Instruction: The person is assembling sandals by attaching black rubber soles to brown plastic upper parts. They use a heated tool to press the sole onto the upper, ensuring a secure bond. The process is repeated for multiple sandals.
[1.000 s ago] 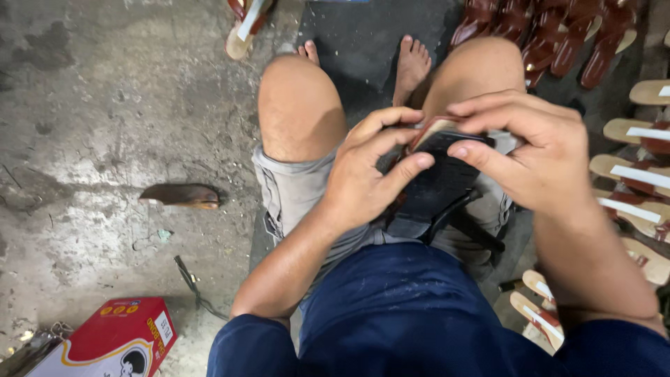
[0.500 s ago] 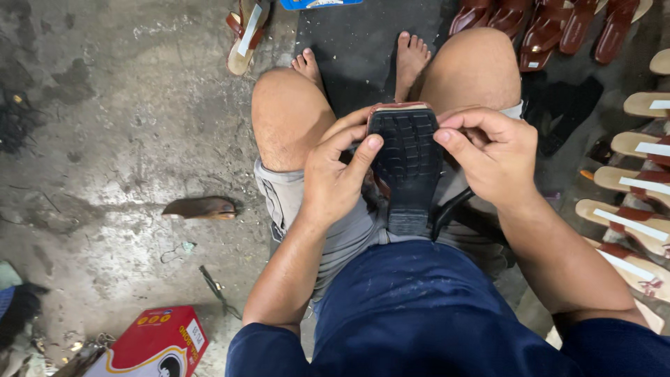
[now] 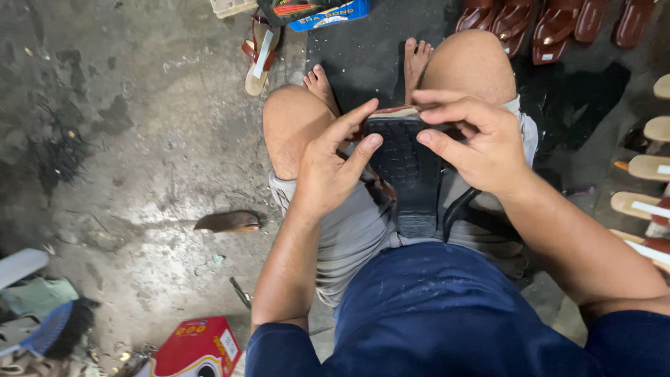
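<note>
Head view: I see both hands, left hand (image 3: 328, 174) and right hand (image 3: 474, 143), grasping the black ridged rubber sandal sole (image 3: 407, 164), now turned tread-up and lifted over the lap, fingertips pressing its top edge.

Shoe sole (image 3: 408, 167) held over lap, between knees, tread side up. Left hand (image 3: 328, 167) placed at sole's left edge; right hand (image 3: 481, 143) at its right edge and top end. Loose sole piece (image 3: 229, 222) laid on floor (image 3: 139, 139), left of left thigh. Box (image 3: 199, 347) set at floor's near edge. Sandal (image 3: 259, 52) laid at floor's far edge. Row of sandals (image 3: 551, 21) lined at far right corner; more soles (image 3: 645, 167) ranged along right edge.
</note>
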